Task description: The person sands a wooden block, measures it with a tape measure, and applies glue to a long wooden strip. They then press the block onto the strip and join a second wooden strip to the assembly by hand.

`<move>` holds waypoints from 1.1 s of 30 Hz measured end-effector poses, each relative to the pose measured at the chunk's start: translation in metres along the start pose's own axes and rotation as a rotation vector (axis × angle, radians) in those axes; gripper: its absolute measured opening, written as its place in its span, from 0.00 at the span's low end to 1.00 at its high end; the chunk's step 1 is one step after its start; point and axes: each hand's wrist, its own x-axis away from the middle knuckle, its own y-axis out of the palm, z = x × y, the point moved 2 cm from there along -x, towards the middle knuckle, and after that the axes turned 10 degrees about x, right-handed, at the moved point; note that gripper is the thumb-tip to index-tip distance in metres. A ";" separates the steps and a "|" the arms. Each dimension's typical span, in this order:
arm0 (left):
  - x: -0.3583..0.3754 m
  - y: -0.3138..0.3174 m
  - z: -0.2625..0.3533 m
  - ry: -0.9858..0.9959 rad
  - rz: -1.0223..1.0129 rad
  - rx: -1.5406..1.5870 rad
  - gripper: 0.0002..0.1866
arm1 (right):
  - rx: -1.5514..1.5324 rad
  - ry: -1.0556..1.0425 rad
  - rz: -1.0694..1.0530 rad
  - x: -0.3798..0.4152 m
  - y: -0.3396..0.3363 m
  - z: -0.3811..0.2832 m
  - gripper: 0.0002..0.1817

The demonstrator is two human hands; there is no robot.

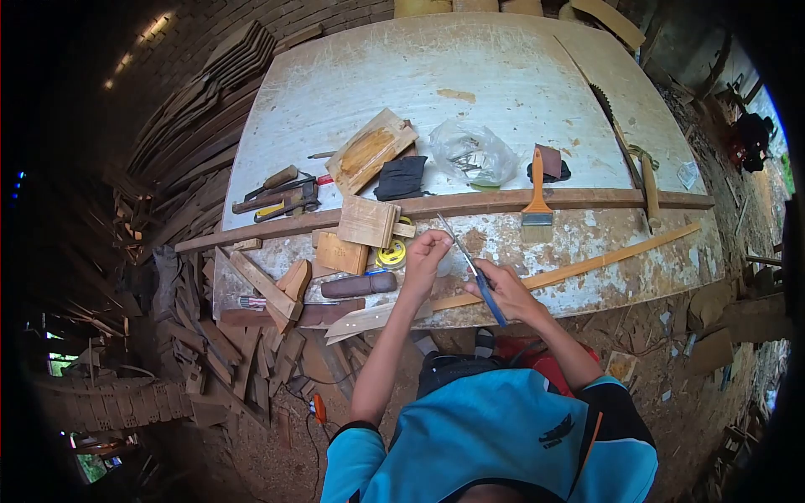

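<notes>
My right hand (507,293) is closed around a long slim tool (485,293) with a blue handle and a narrow metal end; its exact kind is not clear. The metal end points up and left, beside my left hand (428,251). The fingers of my left hand are pinched together, and what they hold is too small to make out. Both hands are above the near part of the workbench. Below them lies a long thin wooden strip (570,270). Just left of my left hand are a yellow tape measure (391,254) and stacked wooden blocks (366,220).
A wooden rail (470,204) crosses the scratched workbench (352,80). Around it lie a paintbrush (537,189), a hammer (649,189), a handsaw (610,113), a plastic bag (474,155) with small metal pieces, and a black cloth (401,178). Scrap wood (239,356) covers the floor at left.
</notes>
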 end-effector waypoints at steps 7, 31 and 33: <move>-0.001 -0.011 0.001 -0.014 0.030 0.107 0.04 | -0.017 0.032 0.089 0.000 -0.005 0.012 0.22; 0.015 0.047 0.092 0.161 -0.427 0.278 0.15 | 0.784 -0.166 0.194 -0.058 -0.012 0.083 0.17; 0.016 0.054 0.094 0.152 -0.433 0.314 0.15 | 0.817 -0.187 0.215 -0.054 -0.013 0.080 0.17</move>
